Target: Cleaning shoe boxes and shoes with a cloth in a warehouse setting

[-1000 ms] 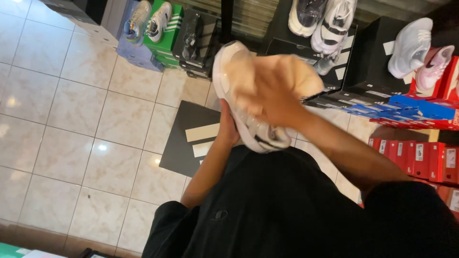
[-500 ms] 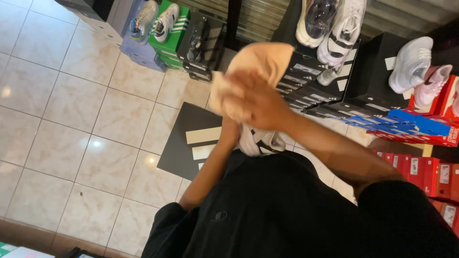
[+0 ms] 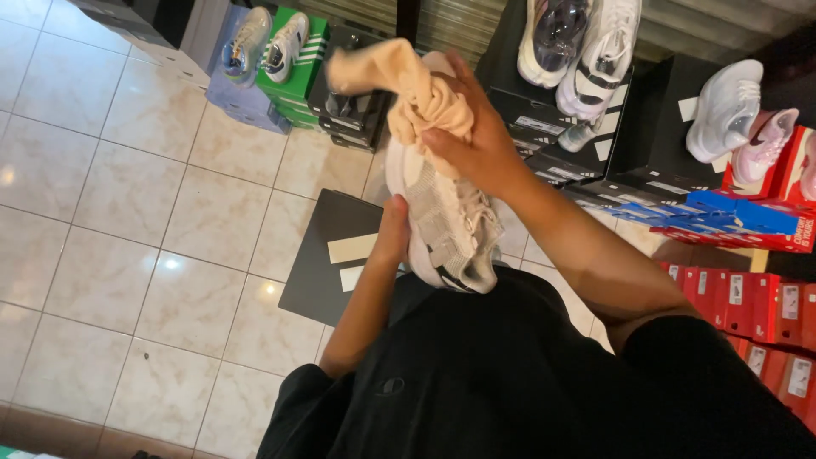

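A pale grey knit sneaker with a white sole (image 3: 446, 217) was held at centre frame, gripped from behind by the left hand (image 3: 393, 228), whose fingers were mostly hidden by the shoe. A bunched peach cloth (image 3: 408, 89) was clenched in the closed right hand (image 3: 476, 144) and pressed against the shoe's upper end. A black shoebox lid (image 3: 327, 263) was partly covered below.

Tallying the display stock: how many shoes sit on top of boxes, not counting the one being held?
7, perhaps more beyond the frame: a pair on the green box, two top centre, a white one with a pink one right, another cut off.
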